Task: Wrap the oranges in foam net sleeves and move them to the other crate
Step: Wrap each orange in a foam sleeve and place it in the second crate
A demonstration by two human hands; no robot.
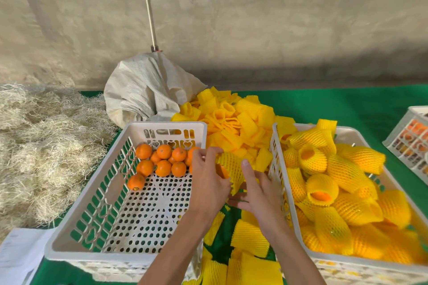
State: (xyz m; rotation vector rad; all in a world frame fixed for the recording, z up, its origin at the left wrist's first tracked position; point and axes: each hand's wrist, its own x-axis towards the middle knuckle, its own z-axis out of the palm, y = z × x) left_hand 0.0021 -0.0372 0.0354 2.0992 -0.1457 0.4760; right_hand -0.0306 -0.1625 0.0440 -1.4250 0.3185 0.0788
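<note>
Right now the round orange fruit (221,171) sits half-swallowed in a yellow foam net sleeve (231,165), held up in the gap between the two crates. The left hand (207,178) curls its fingers around fruit and sleeve from the left, and the right hand (256,188) pinches the sleeve's lower edge, thumb up against the mesh. Judging by looks, the orange is firm, smooth and fairly weighty for its size, so it could slip inside the net; it is best cupped around its belly. The sleeve seems featherlight, soft and stretchy, likely to spring back, so its rim is the place to grip and pull. To the left, the white perforated plastic crate (76,210) holds about a dozen bare oranges (162,157) bunched at its far end. To the right, the second white crate (275,169) is heaped with sleeved fruit (340,183), and its near wall stands just beside the right hand, something to lift over. A loose pile of empty yellow sleeves (234,120) lies beyond the hands, more lie on the green table cover (347,104) below them, and a pale woven sack (143,90) and straw (41,136) lie farther left.
</note>
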